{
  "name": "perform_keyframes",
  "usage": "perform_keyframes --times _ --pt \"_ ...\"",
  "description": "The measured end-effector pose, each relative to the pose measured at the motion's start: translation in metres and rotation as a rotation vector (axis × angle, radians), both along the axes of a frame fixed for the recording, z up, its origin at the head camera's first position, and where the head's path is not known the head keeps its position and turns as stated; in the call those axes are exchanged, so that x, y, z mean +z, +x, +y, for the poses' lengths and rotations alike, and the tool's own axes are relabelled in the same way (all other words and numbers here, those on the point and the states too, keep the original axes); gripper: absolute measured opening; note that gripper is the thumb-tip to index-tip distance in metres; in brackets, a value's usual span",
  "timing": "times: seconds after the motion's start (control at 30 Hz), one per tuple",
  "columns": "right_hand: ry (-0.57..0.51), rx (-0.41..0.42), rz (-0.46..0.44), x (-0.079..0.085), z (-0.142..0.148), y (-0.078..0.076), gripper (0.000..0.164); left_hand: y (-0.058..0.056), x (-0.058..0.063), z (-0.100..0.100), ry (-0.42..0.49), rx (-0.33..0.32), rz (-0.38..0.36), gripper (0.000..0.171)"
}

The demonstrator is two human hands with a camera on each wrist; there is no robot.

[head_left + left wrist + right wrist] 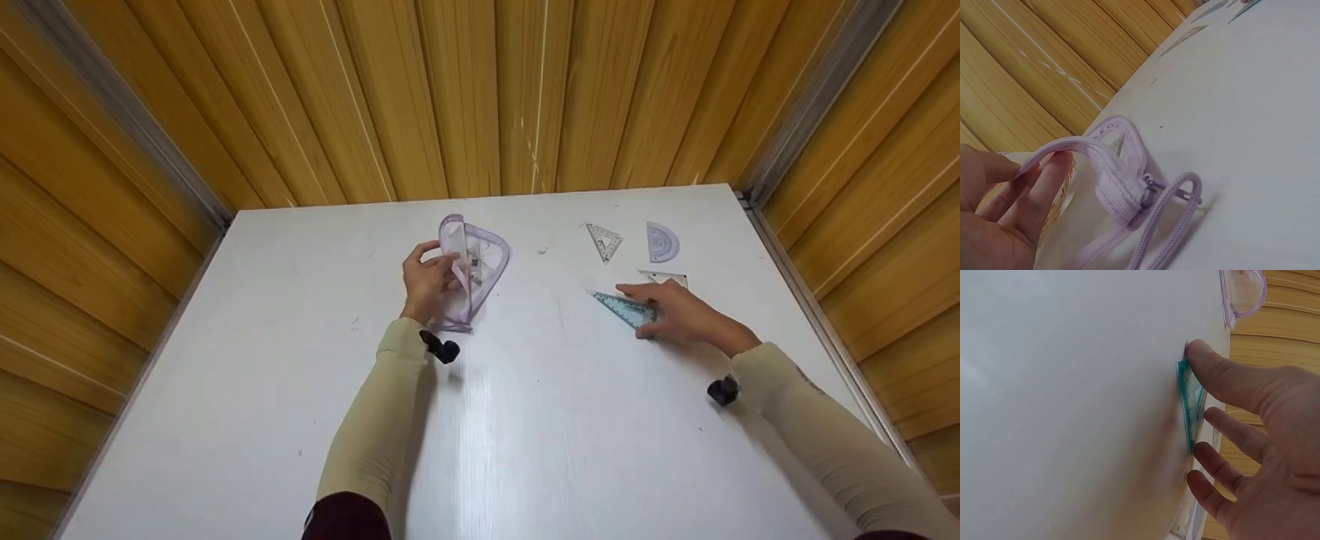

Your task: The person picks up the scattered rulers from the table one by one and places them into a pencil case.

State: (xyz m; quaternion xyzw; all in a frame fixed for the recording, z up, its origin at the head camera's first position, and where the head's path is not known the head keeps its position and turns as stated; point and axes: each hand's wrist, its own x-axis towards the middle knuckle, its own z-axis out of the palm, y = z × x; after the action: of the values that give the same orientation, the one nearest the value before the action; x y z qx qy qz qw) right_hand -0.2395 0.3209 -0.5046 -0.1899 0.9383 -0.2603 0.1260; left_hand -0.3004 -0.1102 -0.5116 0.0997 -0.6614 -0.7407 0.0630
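My left hand pinches the zipped edge of a clear pouch with lilac trim. The pouch's mouth is parted, and something clear with dark marks shows inside it. A zip pull with a lilac cord loop hangs near that hand in the left wrist view. Over on the right, my right hand holds a teal set square by its edges, thumb on one side and fingers on the other. The set square is close over the table, partly covered by the hand.
Behind the right hand lie a clear set square, a bluish protractor and another clear set square, partly hidden by the fingers. The white table meets yellow plank-patterned walls at the back and sides.
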Motion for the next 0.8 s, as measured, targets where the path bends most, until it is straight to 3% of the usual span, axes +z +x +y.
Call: perform_keyframes --times 0.43,0.7,0.8 --pt "-0.004 -0.014 -0.002 0.002 -0.004 0.002 0.077 -0.001 -0.001 0.001 -0.003 0.013 -0.018 0.042" --pt "0.047 -0.012 0.025 0.005 -0.009 -0.002 0.071 0.001 0.000 0.003 0.002 0.014 -0.015 0.039" --pt "0.070 0.025 0.055 0.007 -0.011 -0.006 0.067 0.001 -0.001 0.003 -0.002 0.014 -0.016 0.041"
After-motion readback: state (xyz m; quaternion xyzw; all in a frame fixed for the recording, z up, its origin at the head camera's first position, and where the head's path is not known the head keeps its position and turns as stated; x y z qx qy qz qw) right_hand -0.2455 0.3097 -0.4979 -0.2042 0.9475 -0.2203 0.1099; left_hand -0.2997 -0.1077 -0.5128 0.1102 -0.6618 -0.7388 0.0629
